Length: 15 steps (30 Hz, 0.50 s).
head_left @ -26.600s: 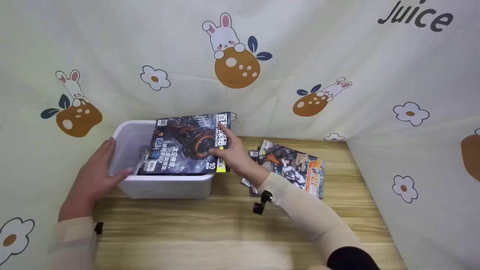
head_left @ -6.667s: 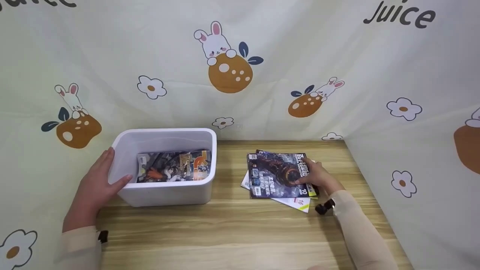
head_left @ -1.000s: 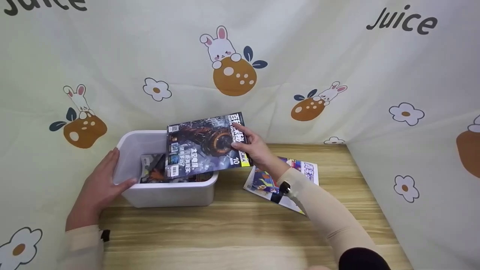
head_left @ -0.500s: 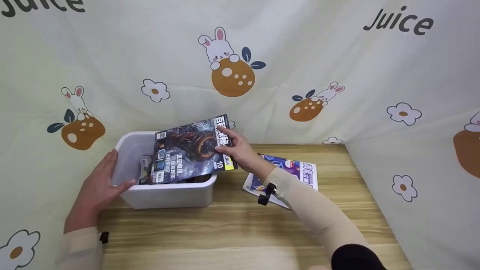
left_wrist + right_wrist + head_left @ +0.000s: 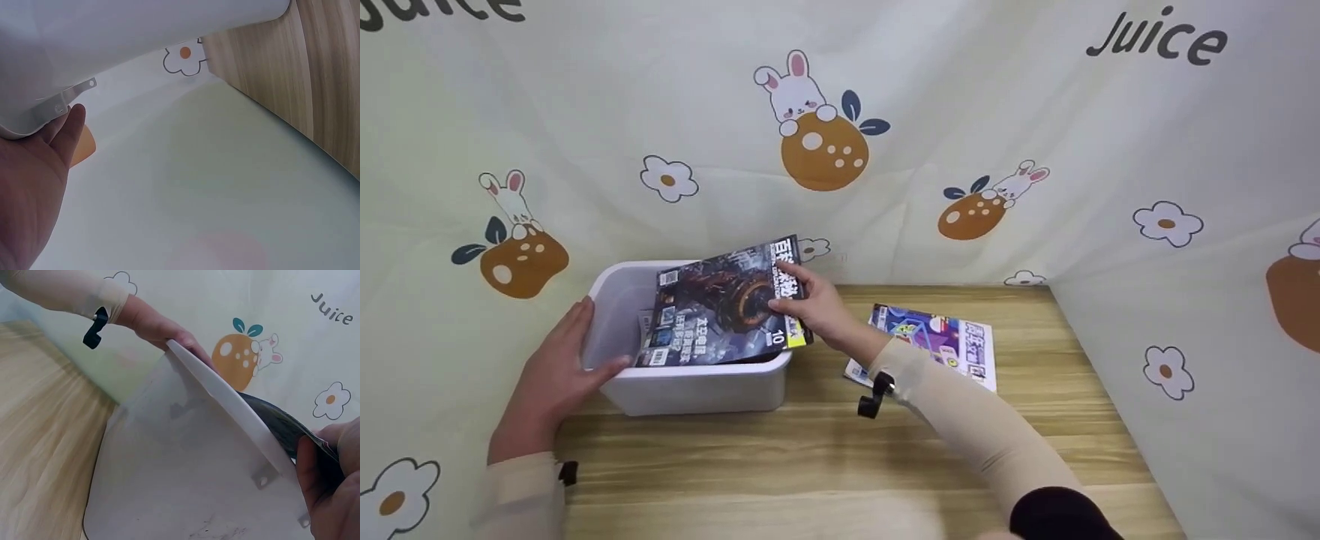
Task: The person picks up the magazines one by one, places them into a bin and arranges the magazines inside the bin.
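Observation:
A white plastic bin stands on the left of the wooden surface. My left hand grips its left side at the rim, thumb at the front corner. In the left wrist view the fingers lie against the outer wall under the rim. My right hand pinches the right edge of a dark magazine with an orange-ringed machine on its cover. That magazine slants over the bin's opening, its left end lower and inside. Beneath it a grey corner of another magazine shows; the rest is hidden.
A purple-covered magazine lies on the wooden surface right of the bin, partly behind the right forearm. Pale printed cloth forms walls at the back and both sides. A small black camera mount sits on the right wrist.
Over the last second my right hand has carried the dark magazine left and lower into the bin's opening. More of the purple magazine shows. My left hand has stayed on the rim.

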Available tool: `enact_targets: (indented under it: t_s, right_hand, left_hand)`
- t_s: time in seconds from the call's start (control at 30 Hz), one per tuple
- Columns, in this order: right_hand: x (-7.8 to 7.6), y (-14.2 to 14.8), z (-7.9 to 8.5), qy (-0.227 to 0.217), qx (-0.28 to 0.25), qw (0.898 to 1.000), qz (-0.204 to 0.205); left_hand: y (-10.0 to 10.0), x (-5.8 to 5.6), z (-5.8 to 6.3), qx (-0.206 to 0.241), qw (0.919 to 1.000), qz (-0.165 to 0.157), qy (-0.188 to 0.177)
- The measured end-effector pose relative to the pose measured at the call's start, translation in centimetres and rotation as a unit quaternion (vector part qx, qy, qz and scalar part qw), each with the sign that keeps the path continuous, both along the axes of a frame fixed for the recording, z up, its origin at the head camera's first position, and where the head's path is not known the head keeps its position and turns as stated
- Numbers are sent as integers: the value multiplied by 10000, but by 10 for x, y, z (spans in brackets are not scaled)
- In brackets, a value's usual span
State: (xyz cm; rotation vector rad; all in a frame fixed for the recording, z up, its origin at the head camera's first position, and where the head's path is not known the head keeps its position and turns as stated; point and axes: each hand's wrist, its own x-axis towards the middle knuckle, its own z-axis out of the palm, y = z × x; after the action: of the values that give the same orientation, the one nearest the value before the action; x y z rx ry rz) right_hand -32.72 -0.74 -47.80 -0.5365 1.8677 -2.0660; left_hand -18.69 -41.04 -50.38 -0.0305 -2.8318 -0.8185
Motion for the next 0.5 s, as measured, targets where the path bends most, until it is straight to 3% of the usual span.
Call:
enact_targets:
  t_s: [0.3,0.5]
  right_hand:
    - [8,-10,8,834,989,9908,-400]
    - [19,-23,10,900,1176,9878,-484]
  left_hand:
    - [-2,-2,0,-15,10000,3,14]
    - [-1,-1,-3,-38,10000,0,7]
